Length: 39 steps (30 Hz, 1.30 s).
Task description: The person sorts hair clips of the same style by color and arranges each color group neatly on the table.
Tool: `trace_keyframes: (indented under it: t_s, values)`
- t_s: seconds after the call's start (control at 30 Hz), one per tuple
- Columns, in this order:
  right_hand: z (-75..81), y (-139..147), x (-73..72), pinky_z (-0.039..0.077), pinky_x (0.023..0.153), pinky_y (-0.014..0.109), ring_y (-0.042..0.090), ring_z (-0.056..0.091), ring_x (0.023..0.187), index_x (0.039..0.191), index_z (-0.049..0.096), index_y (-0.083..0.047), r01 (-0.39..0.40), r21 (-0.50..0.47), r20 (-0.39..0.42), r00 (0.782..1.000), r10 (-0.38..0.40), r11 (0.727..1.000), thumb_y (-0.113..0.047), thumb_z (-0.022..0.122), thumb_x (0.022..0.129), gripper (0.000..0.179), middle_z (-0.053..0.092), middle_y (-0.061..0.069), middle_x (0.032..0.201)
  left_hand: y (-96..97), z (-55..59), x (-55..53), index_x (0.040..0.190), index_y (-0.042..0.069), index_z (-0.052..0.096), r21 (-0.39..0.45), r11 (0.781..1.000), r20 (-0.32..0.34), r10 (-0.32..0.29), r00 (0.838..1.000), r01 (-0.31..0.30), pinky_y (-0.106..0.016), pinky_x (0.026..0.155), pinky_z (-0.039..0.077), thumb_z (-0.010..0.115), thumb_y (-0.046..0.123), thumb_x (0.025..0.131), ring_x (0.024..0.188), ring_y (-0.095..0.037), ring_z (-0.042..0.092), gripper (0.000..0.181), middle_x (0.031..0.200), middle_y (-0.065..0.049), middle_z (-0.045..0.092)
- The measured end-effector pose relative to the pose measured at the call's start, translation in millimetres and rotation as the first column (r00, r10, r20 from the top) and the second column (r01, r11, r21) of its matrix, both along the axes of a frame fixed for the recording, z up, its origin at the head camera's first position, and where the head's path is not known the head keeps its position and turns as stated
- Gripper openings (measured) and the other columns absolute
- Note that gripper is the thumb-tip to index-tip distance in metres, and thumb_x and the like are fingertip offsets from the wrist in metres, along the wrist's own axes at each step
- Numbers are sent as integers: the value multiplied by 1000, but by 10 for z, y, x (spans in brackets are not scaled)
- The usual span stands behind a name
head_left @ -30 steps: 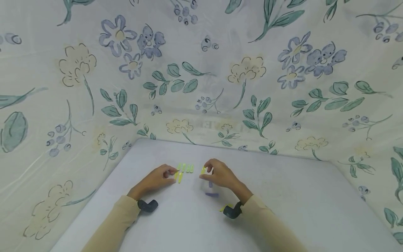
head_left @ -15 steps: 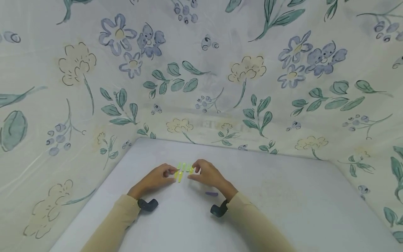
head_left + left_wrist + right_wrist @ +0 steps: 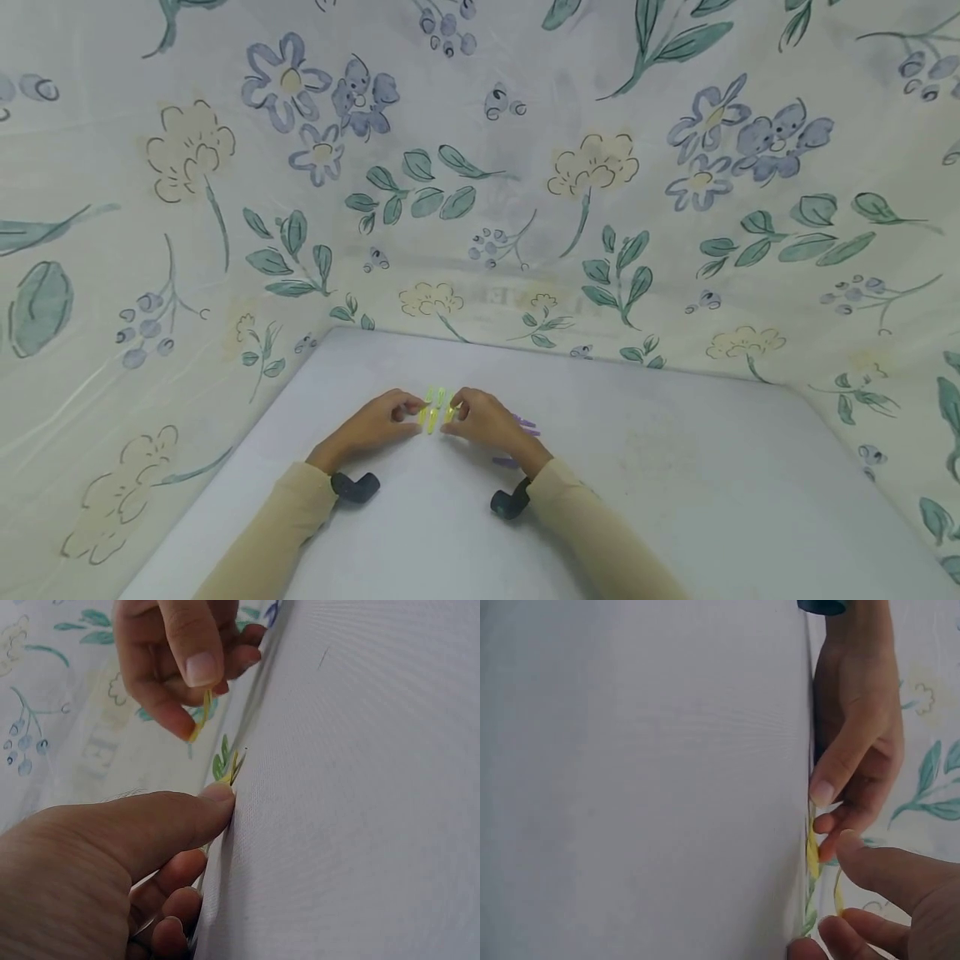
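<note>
Small hair clips lie in two short rows on the white table. My left hand [image 3: 380, 423] rests at the left end of the near row, thumb and forefinger at the ends of a yellow hair clip [image 3: 423, 417]. Beside it lies another yellow clip [image 3: 432, 421]. Green clips [image 3: 441, 397] form the row behind, partly covered by my right fingers in the head view. Between right thumb and forefinger, my right hand [image 3: 482, 418] pinches a yellow hair clip [image 3: 204, 716]. The left wrist view shows this clip held above the table, near the left thumb [image 3: 214, 796].
Purple clips [image 3: 528, 427] lie just right of my right hand, and another purple clip [image 3: 504, 462] shows beside the right wrist. The white table [image 3: 712, 483] runs back to a flower-patterned cloth [image 3: 517, 200] rising behind and at the sides.
My right hand has moved left with the yellow clip, up to the two yellow ones in the near row, uncovering purple clips behind it. The left hand has stayed in place.
</note>
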State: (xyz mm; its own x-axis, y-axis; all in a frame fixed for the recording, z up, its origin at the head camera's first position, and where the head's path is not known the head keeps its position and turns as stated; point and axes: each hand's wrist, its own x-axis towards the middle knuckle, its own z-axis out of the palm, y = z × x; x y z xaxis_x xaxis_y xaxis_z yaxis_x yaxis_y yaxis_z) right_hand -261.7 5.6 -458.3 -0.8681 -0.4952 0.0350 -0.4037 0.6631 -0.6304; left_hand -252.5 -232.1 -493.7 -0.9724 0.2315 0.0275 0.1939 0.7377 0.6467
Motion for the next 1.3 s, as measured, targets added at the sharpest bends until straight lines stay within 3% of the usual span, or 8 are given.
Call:
trace_keyframes:
  t_s: [0.33,0.63,1.3]
  values:
    - [-67,-53,-14,46,60,23,11,55,70,116,64,-10,-4,34,4,1000,4,999,-30,80,85,40,60,-3,85,26,9,-2,126,20,65,-16,999,23,43,999,-43,-32,80,45,76,26,86,92,-14,53,41,105,6,61]
    - [-132,-51,-14,43,63,23,10,52,71,114,66,-9,-18,30,-37,999,19,999,-31,80,84,40,59,-5,81,29,4,4,126,20,65,-16,999,16,38,999,-38,-32,81,45,76,26,87,92,-14,53,41,106,6,61]
    - [-129,-74,-21,45,67,25,11,54,75,116,68,-9,4,82,-41,999,-1,997,-33,81,83,43,60,-5,85,30,52,55,127,19,64,-8,1000,15,24,1000,-24,-32,82,46,77,27,87,94,-13,53,43,108,5,61]
